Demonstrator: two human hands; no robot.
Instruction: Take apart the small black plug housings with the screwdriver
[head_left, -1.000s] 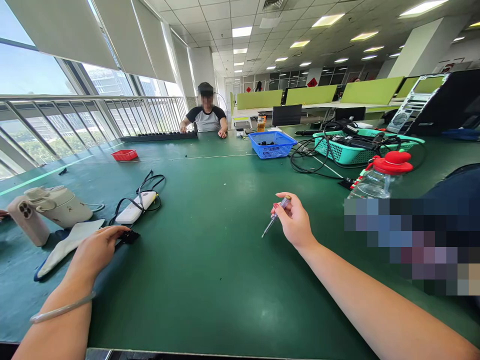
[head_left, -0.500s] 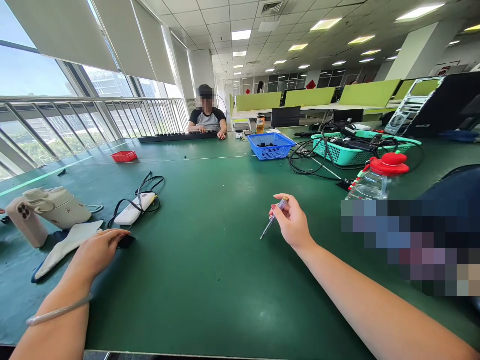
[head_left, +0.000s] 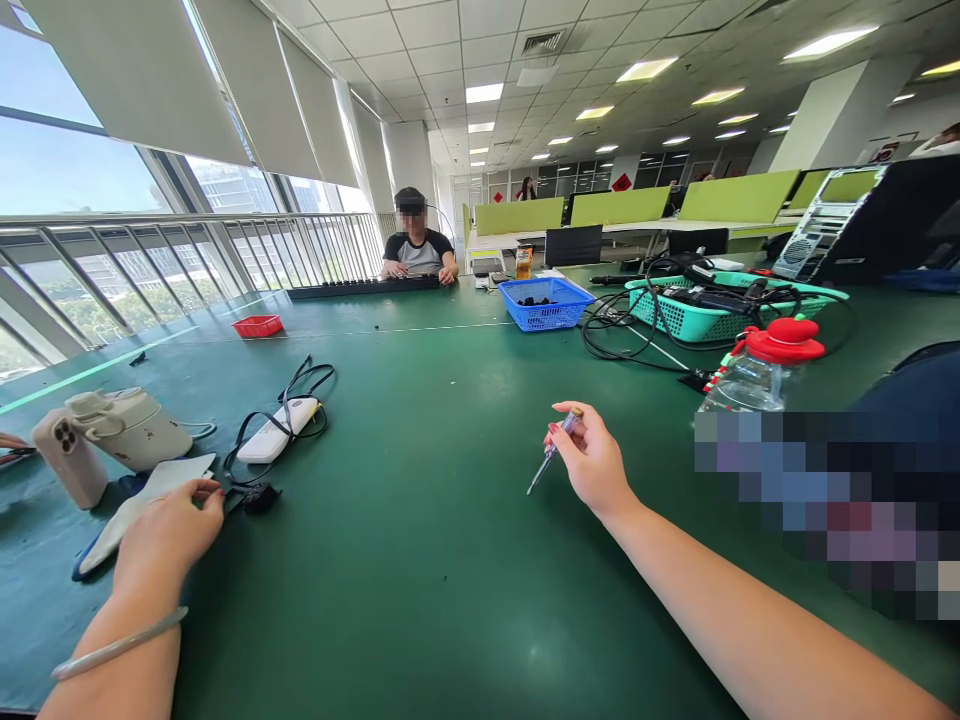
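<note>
Right of the frame's centre, our right hand grips a screwdriver, tip down; at lower left, our left hand is just beside a small black object. A blue basket sits above centre on the green bench.

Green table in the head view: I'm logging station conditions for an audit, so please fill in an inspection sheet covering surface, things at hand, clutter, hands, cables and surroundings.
Surface: green table, with a few small specks.
Things at hand: screwdriver, tip pointing down; small black object, unidentified.
Clutter: white device, phone, white flask, red tray, blue basket holding dark pieces, bottle with a red lid.
Hands: right hand holds the screwdriver; left hand is beside the black object, grip unclear.
Cables: black cables tangled in and beside the teal basket; black strap across the white device.
Surroundings: seated person at the far side; railing and windows on the left.
</note>
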